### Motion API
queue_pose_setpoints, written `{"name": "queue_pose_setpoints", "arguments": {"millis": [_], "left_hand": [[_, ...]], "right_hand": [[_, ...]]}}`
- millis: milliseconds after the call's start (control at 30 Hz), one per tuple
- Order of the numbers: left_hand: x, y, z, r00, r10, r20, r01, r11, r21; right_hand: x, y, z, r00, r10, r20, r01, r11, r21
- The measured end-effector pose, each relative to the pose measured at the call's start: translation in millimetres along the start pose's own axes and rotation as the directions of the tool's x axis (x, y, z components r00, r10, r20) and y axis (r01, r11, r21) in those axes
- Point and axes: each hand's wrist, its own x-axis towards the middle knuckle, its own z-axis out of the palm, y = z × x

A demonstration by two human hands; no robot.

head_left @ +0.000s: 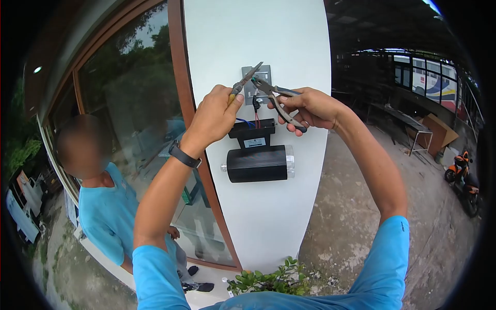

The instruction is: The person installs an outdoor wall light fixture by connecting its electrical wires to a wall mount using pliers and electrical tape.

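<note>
My left hand, with a dark watch on the wrist, is closed around yellow-handled needle-nose pliers that point up and right. In my right hand are pliers with grey and black handles spread apart, their jaws by a small green bit at the wires. Both tools meet in front of a grey wall plate. Below them, black, red and blue wires run into the bracket of a black cylindrical wall lamp with clear ends. A pale label sits on the bracket.
A person in a blue shirt stands close on my left, before a brown-framed glass door. A leafy plant grows at the base of the white wall. To the right are a metal table and an orange motorbike.
</note>
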Motion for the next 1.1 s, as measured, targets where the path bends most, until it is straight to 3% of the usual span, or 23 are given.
{"name": "queue_pose_setpoints", "arguments": {"millis": [33, 67, 233, 333, 667, 767, 867, 967, 1100], "left_hand": [[0.8, -3.5, -4.4, 0.996, -0.029, -0.086, 0.027, 0.999, -0.026], [4.4, -10.2, -17.8, 0.982, -0.180, -0.063, 0.173, 0.980, -0.101], [-24.9, -18.3, -47.2, 0.997, -0.002, 0.080, -0.007, 0.994, 0.113], [-29.5, -8.8, -42.9, 0.990, -0.038, 0.136, 0.015, 0.987, 0.162], [-22.9, -5.1, -29.3, 0.990, 0.041, 0.135, -0.056, 0.992, 0.109], [-18.9, -8.3, -29.2, 0.929, -0.152, 0.338, 0.199, 0.974, -0.111], [-19.5, -34.7, -7.3, 0.899, -0.090, 0.429, 0.351, 0.733, -0.582], [-18.7, -30.4, -13.4, 0.845, -0.093, 0.527, 0.493, 0.517, -0.700], [-16.8, -29.1, -22.1, 0.791, -0.107, 0.602, 0.588, 0.401, -0.702]], "right_hand": [[-0.9, 1.9, -0.1, 1.000, 0.000, 0.009, 0.000, 1.000, 0.011], [-1.3, 1.9, -1.9, 1.000, -0.009, 0.016, 0.009, 1.000, 0.021], [-0.5, 4.1, -2.7, 1.000, -0.021, 0.024, 0.020, 0.999, 0.034], [-1.1, 5.5, -2.5, 0.999, -0.036, 0.024, 0.035, 0.999, 0.041], [0.9, 9.2, -3.4, 0.997, -0.062, 0.046, 0.059, 0.996, 0.070], [4.7, 15.2, -10.4, 0.993, -0.063, 0.098, 0.052, 0.992, 0.112], [12.1, 22.4, -17.2, 0.986, -0.070, 0.151, 0.043, 0.984, 0.174], [17.0, 27.8, -20.1, 0.981, -0.087, 0.175, 0.048, 0.976, 0.215], [19.3, 29.3, -21.1, 0.981, -0.086, 0.174, 0.052, 0.980, 0.192]]}}
